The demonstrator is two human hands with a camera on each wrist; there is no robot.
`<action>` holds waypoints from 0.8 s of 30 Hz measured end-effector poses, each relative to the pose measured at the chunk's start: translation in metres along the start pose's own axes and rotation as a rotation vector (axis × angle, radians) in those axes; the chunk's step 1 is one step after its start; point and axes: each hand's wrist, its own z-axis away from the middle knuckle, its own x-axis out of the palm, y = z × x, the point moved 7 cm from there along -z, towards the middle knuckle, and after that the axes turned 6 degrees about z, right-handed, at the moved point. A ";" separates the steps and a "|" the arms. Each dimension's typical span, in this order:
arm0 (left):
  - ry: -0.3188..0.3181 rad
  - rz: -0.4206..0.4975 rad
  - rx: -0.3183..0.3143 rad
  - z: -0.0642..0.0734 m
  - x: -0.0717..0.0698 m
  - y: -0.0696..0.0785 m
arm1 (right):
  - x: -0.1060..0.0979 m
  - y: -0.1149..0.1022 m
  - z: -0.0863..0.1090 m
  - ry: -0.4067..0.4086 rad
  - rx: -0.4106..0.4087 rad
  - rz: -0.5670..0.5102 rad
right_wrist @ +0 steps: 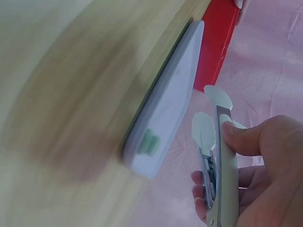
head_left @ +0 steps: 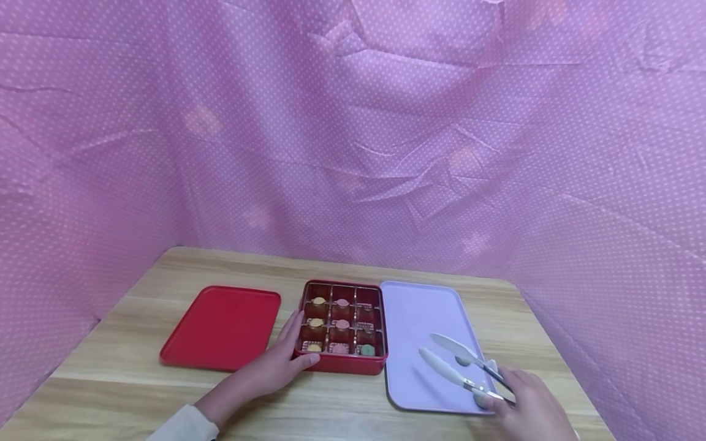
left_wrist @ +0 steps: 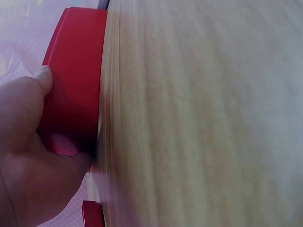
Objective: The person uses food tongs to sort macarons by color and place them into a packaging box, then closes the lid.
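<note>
My left hand (head_left: 276, 369) grips the near left corner of a red box (head_left: 349, 365), its thumb at the front rim and its fingers along the left side. A divided clear insert fills the box; yellow pieces (head_left: 315, 323) sit down the left column, pink ones (head_left: 342, 324) down the middle. One green piece (head_left: 367, 350) lies in the front right compartment. In my right hand (head_left: 532, 404) are tongs (head_left: 443, 368) with pale tips, spread apart over a lavender tray (head_left: 408, 380). Green pieces (right_wrist: 149, 143) rest on the tray, partly hidden by the tongs in the head view.
A flat red lid (head_left: 226, 327) lies left of the box on the wood-grain table (head_left: 342, 404). The tray stands right against the box's right side. Pink dotted cloth (head_left: 353, 153) hangs behind the table and on both sides.
</note>
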 end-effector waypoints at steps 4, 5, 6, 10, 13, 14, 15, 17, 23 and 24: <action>0.001 -0.003 -0.010 0.000 0.000 -0.001 | 0.006 0.018 -0.002 -0.088 0.044 0.032; 0.002 -0.004 -0.013 0.000 0.000 -0.001 | 0.008 0.022 -0.002 -0.106 0.055 0.039; 0.003 -0.006 -0.016 0.001 0.000 -0.002 | 0.009 0.027 -0.002 -0.134 0.071 0.045; 0.005 -0.009 -0.021 0.000 0.000 -0.003 | 0.016 0.043 -0.001 -0.182 0.099 0.055; 0.005 -0.006 -0.021 0.000 0.001 -0.004 | 0.018 0.053 0.001 -0.194 0.113 0.057; 0.005 -0.005 -0.020 0.000 0.001 -0.004 | 0.019 0.055 0.001 -0.195 0.119 0.057; 0.006 -0.006 -0.019 -0.001 0.001 -0.004 | 0.019 0.057 0.002 -0.196 0.123 0.058; 0.007 -0.008 -0.017 -0.001 0.001 -0.004 | 0.020 0.062 0.003 -0.202 0.135 0.064; 0.010 -0.007 -0.015 -0.001 0.001 -0.005 | 0.025 0.072 0.006 -0.263 0.193 0.075; 0.010 -0.005 -0.014 -0.001 0.001 -0.005 | 0.025 0.073 0.006 -0.275 0.203 0.077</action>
